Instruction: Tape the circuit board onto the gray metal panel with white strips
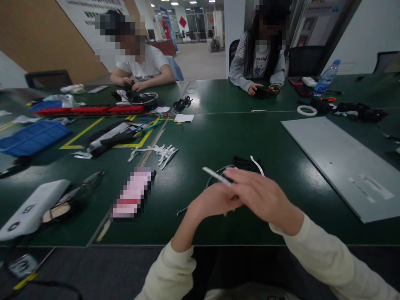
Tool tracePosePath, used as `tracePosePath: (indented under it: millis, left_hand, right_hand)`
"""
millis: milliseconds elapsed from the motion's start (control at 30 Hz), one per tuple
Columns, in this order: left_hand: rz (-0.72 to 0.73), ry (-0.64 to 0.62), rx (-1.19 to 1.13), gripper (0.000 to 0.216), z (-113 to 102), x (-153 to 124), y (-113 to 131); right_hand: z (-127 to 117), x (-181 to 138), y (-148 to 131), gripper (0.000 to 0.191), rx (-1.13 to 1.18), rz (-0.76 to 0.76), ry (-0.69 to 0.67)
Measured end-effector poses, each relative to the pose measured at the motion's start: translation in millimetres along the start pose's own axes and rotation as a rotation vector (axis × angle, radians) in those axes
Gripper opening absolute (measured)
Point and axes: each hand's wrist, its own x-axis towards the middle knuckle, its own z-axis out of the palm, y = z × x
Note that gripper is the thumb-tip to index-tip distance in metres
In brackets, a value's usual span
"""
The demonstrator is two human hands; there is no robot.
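My two hands meet over the near middle of the dark green table (218,137). My right hand (262,196) lies across my left hand (212,202), fingers stretched toward the left, hiding most of the left hand's fingers. A thin white cable tie (215,175) sticks out up and left from between them, pinched where the hands meet. Just behind the hands lie a black bundle (245,163), a white strip (258,165) and a loop of grey-blue wire (212,177).
A grey metal panel (340,162) lies at the right. A pile of white cable ties (156,153), glasses (75,196), a white case (31,212), a blue tray (31,137) and red strips (90,110) lie at the left. Two people work with small black parts at the table's far side.
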Motion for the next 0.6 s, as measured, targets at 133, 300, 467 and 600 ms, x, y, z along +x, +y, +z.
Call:
tracePosePath:
  millis: [133,300,467,600]
  left_hand:
    - [0.109,-0.135,-0.175,0.010,-7.3,26.9,-23.8]
    - [-0.120,-0.015,-0.347,0.012,-14.1,47.6,-39.2]
    - [-0.203,0.067,-0.358,0.022,-15.2,50.7,-46.3]
    - [-0.314,0.109,-0.455,0.031,-9.3,55.4,-57.8]
  right_hand:
    - [25.9,-3.8,-15.2,0.029,0.110,-0.129,-0.114]
    - [40.3,-8.7,-5.3,0.029,0.025,-0.137,-0.212]
    - [57.3,-7.9,9.2,0.021,-0.095,-0.202,-0.268]
    - [67.9,-8.6,16.6,0.019,-0.089,-0.187,-0.223]
